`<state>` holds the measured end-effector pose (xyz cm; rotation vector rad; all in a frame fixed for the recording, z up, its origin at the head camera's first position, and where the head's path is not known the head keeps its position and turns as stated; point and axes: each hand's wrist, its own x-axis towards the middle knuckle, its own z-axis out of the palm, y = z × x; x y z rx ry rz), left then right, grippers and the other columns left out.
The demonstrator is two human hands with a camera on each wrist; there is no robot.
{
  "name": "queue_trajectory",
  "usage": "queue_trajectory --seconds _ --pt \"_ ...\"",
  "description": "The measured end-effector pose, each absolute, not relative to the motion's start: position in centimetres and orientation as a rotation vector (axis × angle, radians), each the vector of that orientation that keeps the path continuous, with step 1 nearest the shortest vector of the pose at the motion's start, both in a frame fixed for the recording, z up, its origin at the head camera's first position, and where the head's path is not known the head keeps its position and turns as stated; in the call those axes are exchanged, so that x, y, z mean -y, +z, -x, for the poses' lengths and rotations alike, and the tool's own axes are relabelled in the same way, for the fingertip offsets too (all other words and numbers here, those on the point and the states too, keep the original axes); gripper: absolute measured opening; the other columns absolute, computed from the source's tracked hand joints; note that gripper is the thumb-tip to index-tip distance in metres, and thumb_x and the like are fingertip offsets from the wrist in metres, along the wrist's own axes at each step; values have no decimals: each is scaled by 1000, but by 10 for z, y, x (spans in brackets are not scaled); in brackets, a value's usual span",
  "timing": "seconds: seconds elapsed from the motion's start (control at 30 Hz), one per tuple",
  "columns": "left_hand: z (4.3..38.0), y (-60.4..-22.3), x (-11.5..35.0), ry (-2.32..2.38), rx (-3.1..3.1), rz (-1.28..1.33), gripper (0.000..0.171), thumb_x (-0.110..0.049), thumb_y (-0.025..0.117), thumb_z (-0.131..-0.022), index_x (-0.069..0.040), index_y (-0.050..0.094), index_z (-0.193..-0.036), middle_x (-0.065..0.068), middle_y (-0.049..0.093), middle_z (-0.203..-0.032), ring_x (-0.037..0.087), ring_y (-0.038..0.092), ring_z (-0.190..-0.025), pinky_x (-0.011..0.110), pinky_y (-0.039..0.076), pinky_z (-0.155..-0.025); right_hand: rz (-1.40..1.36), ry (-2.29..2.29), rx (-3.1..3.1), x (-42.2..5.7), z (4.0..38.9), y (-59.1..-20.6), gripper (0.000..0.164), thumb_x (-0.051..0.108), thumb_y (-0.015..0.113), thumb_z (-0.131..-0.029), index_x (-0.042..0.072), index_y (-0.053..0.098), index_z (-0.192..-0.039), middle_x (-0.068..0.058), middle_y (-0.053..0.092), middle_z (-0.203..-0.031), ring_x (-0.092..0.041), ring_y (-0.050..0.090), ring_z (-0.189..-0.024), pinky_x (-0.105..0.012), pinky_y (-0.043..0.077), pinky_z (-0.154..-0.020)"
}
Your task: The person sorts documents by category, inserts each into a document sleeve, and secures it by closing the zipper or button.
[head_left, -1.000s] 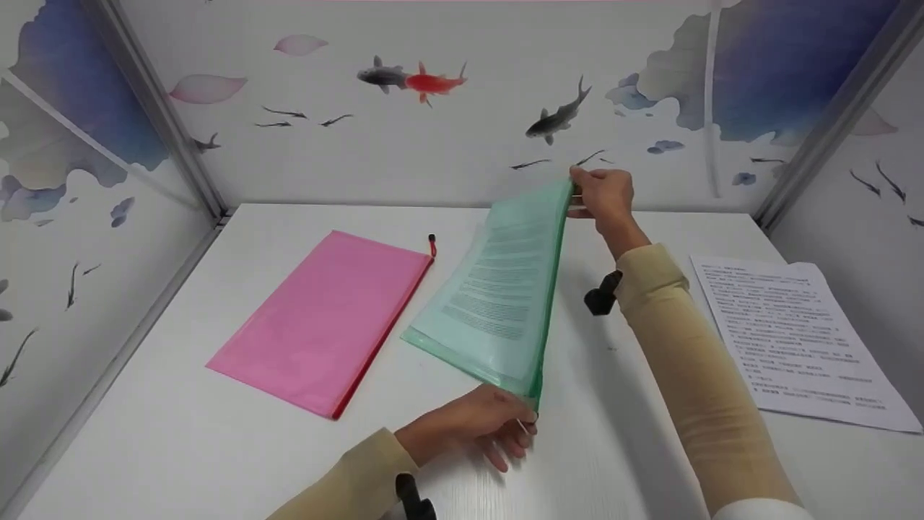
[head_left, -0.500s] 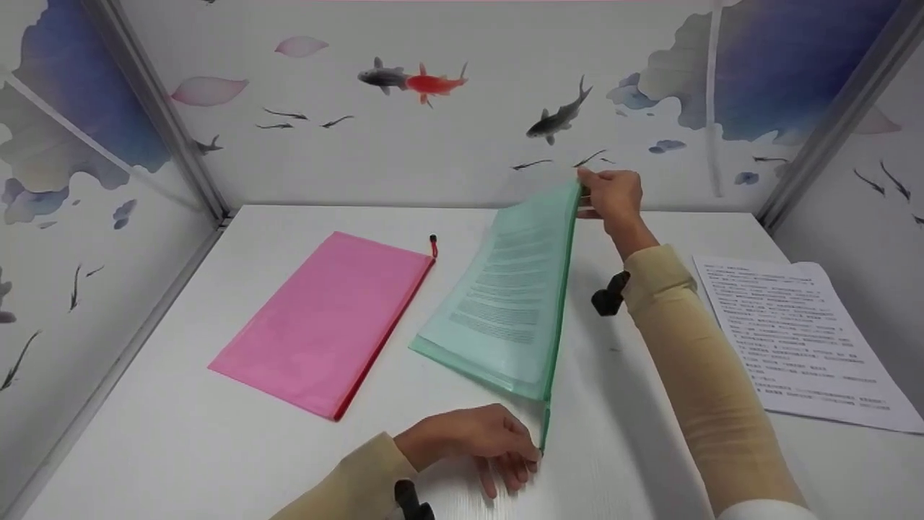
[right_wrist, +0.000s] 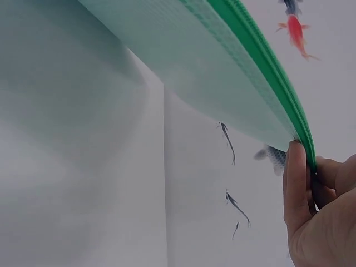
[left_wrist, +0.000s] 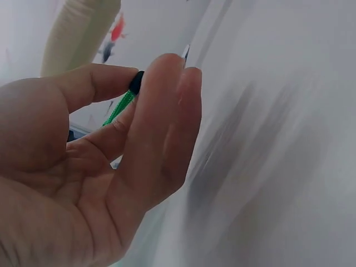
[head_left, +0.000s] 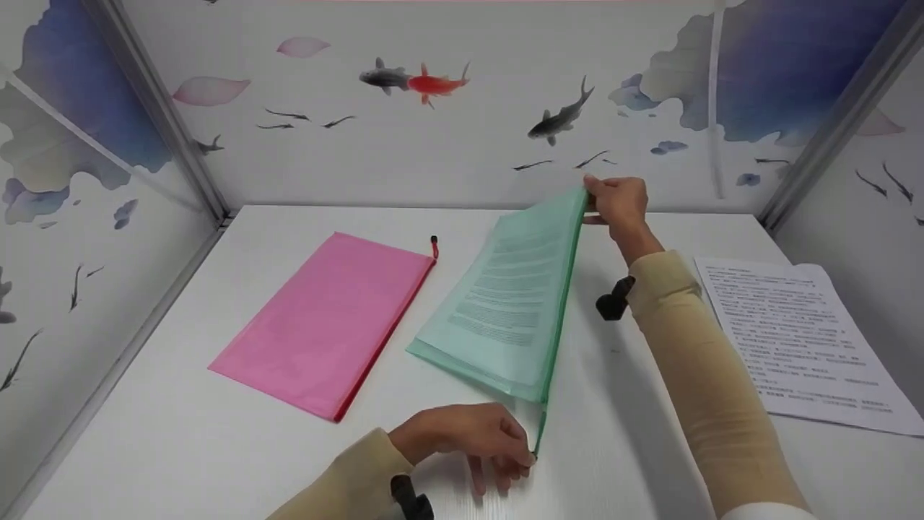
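Observation:
A translucent green zipper folder [head_left: 505, 289] with printed sheets inside is held tilted, its zipper edge raised on the right. My right hand [head_left: 621, 206] pinches the far corner of that edge between thumb and fingers. In the right wrist view the green zipper band [right_wrist: 272, 72] runs down into the fingertips. From the near corner hangs a green pull cord [head_left: 541, 430], stretched straight. My left hand [head_left: 480, 437] pinches its black end [left_wrist: 137, 82] between thumb and forefinger, other fingers loosely extended. The folder's lower left edge is close over the white table [head_left: 166, 433].
A pink zipper folder [head_left: 325, 325] lies flat to the left, its red cord pull [head_left: 434, 247] at the far corner. Printed paper sheets [head_left: 794, 339] lie on the right, partly behind the right sleeve [head_left: 707, 383]. A patterned wall panel [head_left: 447, 144] closes off the back.
My left hand has moved toward the near side from the folder's corner, and the pull cord now shows stretched between them. My right hand has shifted slightly right and lower with the far corner.

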<state>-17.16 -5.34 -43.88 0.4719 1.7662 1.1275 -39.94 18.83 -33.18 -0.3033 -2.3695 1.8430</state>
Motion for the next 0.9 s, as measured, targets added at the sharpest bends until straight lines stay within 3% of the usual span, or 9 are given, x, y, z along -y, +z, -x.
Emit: queue_trajectory --seconds 0.2,0.37,0.6,0.77,0.9 --pt "178 -430 54 1122 -1848 -440 27 -26 64 -94 -1 73 -88 2 68 -73 13 63 -60 24 53 -44 299 1879 2373 -194 399 -337 47 33 61 -99 -3 64 -130 1 67 -85 -5 70 -73 -24 62 -69" --pt "182 -435 54 1158 -1864 -405 25 -25 64 -95 -3 75 -90 2 68 -72 12 64 -61 24 54 -44 314 1840 2445 -199 397 -345 48 33 58 -101 -2 60 -134 -5 68 -99 -6 71 -78 -24 62 -73" --pt "188 -441 60 1212 -1899 -353 28 -30 64 -96 -4 74 -91 3 68 -72 14 66 -63 26 55 -45 335 1743 2574 -210 396 -362 46 25 49 -105 -6 54 -138 -23 65 -127 -22 72 -102 -26 62 -81" --pt "191 -442 68 1220 -1970 -305 25 -29 65 -96 -6 74 -89 4 68 -72 14 65 -63 25 54 -44 260 1659 2765 -224 389 -375 54 24 45 -104 -12 42 -144 -29 57 -139 -35 62 -126 -30 60 -90" --pt "191 -440 73 1222 -2059 -290 23 -27 67 -95 -6 74 -87 5 71 -73 13 66 -61 24 52 -43 151 1647 2844 -235 378 -380 53 24 44 -106 -12 42 -144 -30 54 -141 -37 59 -129 -33 59 -94"
